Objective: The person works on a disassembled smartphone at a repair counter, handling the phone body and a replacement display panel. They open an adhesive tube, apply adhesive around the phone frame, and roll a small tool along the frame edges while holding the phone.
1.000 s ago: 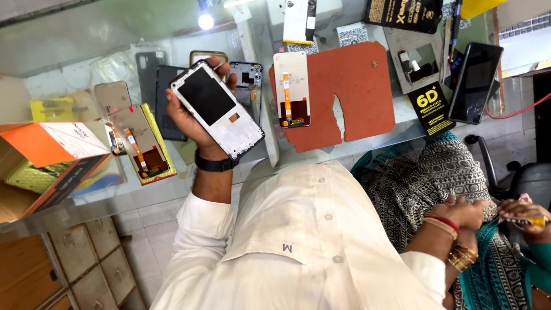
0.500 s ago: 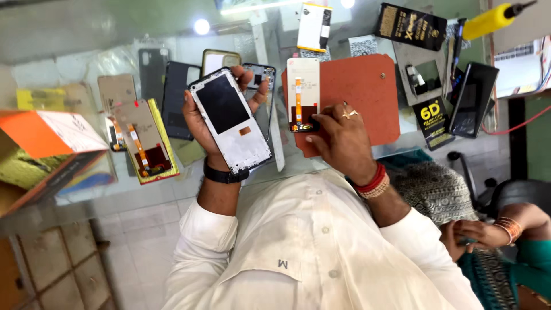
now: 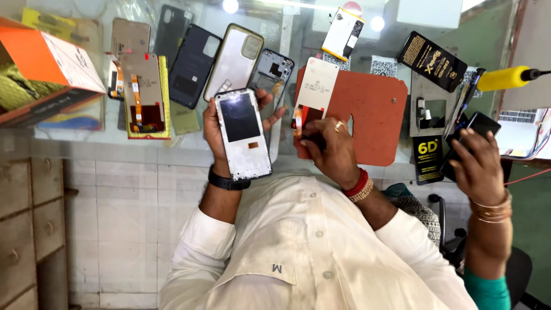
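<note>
The left hand (image 3: 221, 123) grips the white-framed phone display panel (image 3: 243, 133) upright, while the right hand (image 3: 330, 150) pinches a small dark tool (image 3: 313, 139) beside the rust-red mat (image 3: 367, 115); steady the panel first.

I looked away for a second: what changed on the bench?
The right hand came in over the red mat and settled on the lower end of the white display part lying there. The left hand kept holding the white-framed phone up.
</note>
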`<state>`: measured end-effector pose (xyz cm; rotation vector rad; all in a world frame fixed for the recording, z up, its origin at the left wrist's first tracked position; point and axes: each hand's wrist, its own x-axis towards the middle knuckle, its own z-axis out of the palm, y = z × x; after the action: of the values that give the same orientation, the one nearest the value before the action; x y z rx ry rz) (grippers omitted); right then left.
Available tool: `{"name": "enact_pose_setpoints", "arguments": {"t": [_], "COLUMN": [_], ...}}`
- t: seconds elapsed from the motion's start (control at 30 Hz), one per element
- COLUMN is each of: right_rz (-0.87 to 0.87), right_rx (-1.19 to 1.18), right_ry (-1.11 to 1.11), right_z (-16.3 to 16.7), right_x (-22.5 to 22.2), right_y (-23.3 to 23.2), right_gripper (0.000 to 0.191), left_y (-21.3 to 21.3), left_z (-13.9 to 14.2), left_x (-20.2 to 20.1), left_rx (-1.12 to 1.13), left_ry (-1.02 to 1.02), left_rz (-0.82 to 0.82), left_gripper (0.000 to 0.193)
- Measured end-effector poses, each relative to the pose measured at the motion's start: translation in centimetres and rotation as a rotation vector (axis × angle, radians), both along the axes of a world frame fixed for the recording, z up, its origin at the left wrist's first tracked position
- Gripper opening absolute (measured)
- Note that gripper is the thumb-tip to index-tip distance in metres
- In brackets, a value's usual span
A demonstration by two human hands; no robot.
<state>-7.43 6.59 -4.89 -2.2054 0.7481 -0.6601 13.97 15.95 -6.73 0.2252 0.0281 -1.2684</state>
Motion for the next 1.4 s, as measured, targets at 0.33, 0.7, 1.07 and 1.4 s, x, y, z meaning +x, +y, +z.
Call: {"name": "enact_pose_setpoints", "arguments": {"t": [0.33, 0.7, 1.07, 1.4], "right_rz": [0.204, 0.073, -0.009, -0.124], "right_rx": [-0.403, -0.238, -0.459, -0.488], "right_ry": [0.051, 0.017, 0.145, 0.172], "right_z": [1.5, 1.7, 1.5, 0.2], "right_x": [-8.1, -12.0, -5.0, -0.5], "right_y": [-4.0, -7.3, -3.7, -1.2], "right_gripper": [0.03, 0.022, 0.018, 0.016], "left_y": [-1.3, -4.7, -1.4, -0.3], "left_z": [0.1, -1.9, -1.5, -2.6], "left_x": [-9.1, -16.3, -9.5, -5.7], "left_rx": [-0.04, 0.01, 0.004, -0.045], "left_ry": [-0.044, 0.055, 0.031, -0.017], "left_rz": [0.131, 0.02, -0.217, -0.31], "left_gripper": [0.068, 0.069, 0.074, 0.072]}}
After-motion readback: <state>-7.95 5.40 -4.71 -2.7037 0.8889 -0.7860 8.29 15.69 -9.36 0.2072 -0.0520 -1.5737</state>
